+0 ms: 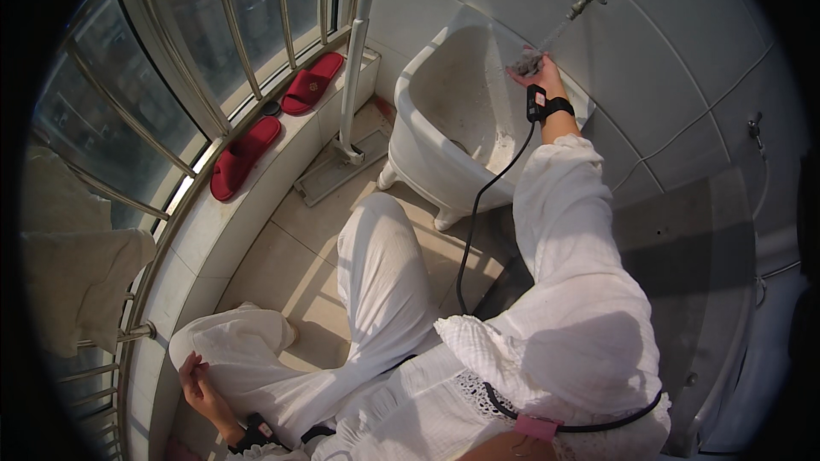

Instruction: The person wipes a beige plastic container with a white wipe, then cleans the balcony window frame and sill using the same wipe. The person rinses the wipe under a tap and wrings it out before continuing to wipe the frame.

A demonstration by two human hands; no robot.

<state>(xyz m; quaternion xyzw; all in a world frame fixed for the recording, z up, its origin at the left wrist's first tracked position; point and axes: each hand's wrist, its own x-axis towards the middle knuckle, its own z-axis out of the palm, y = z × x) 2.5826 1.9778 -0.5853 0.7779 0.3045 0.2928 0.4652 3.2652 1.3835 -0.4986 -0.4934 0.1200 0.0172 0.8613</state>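
Observation:
My right hand [544,69] reaches out to the far wall with a wet grey wad [528,63], maybe cloth, in its palm and fingers. Water [556,33] runs onto that hand from a metal tap [583,1] in the tiled wall. Below the hand stands a white mop sink [416,116] on short feet, its basin wet and marked with dirt. My left hand [202,387] holds nothing and hangs loosely by my bent knee, fingers slightly curled and apart.
Red slippers [246,157] lie on a tiled ledge [211,250] beside window railings [230,25]. A flat mop [349,147] stands left of the sink. Cloths [83,282] hang over the railing at left. A black cable [474,224] runs from my right wrist. A second tap [756,128] is at right.

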